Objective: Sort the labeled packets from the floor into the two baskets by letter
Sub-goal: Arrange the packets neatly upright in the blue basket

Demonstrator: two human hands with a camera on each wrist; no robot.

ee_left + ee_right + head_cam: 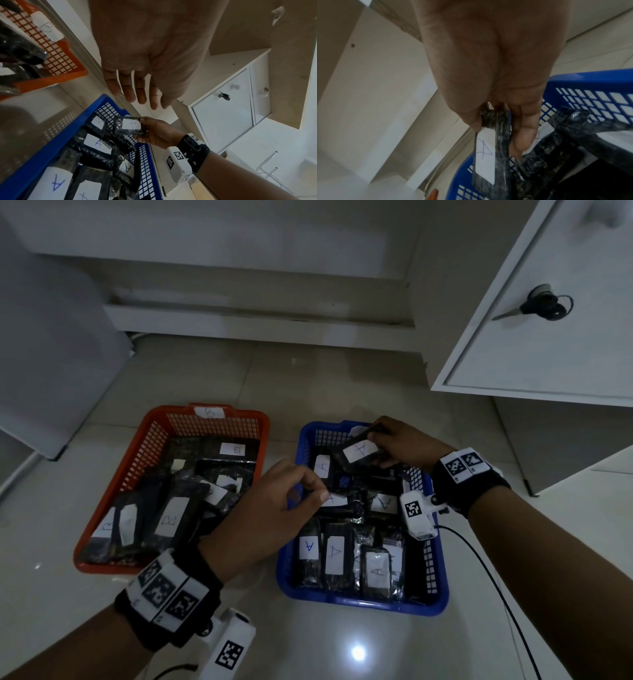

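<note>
Her right hand [404,448] pinches an A-labelled packet [359,455] over the blue basket [363,602]; the left hand [274,508], fingers loose and holding nothing, hovers beside the orange basket [144,436].

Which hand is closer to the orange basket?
Left. The left hand hovers at the blue basket's near-left side, just beside the orange basket. The right hand holds an A packet over the blue basket's far end.
</note>
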